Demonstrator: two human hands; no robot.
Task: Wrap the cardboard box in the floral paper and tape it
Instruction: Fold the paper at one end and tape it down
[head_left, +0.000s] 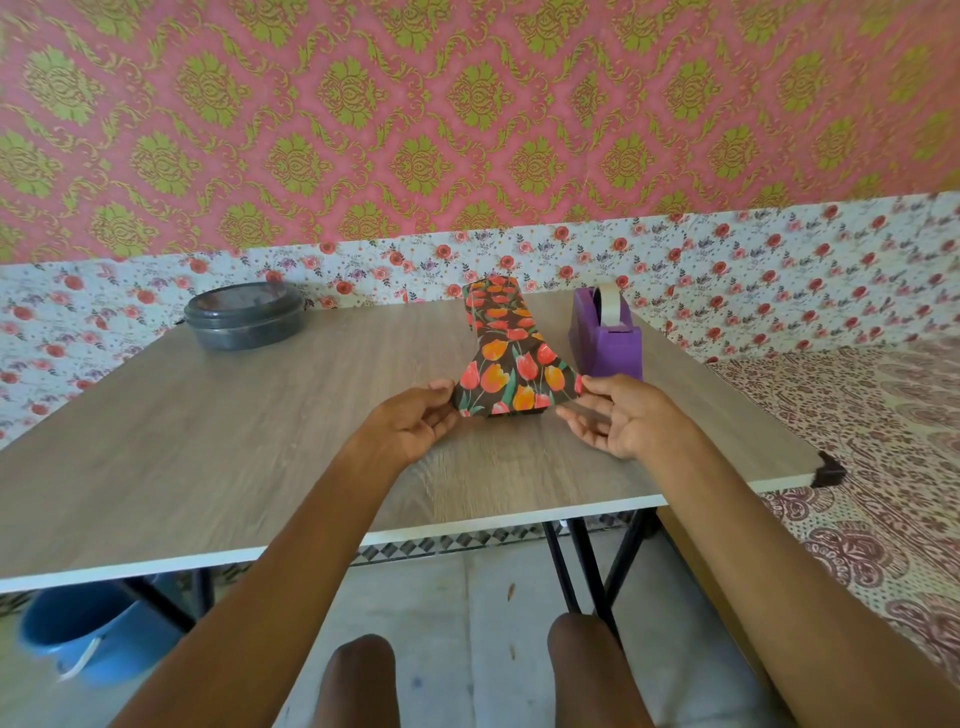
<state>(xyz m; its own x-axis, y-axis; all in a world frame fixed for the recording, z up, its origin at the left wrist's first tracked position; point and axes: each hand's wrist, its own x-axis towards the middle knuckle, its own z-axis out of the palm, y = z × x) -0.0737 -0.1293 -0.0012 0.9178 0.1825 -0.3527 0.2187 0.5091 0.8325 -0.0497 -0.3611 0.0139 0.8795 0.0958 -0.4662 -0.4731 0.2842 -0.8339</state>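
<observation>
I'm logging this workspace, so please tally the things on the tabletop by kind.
Box wrapped in floral paper: 1
Purple tape dispenser: 1
Dark round lidded container: 1
Total: 3

The left hand and right hand each pinch a corner of the paper at the near end.

On your wood-grain counter (260, 415) a dark round lidded tin (244, 316) sits at the far left. A blue bucket (93, 631) stands on the floor beneath. A patterned bed (872, 467) lies to your right.
</observation>
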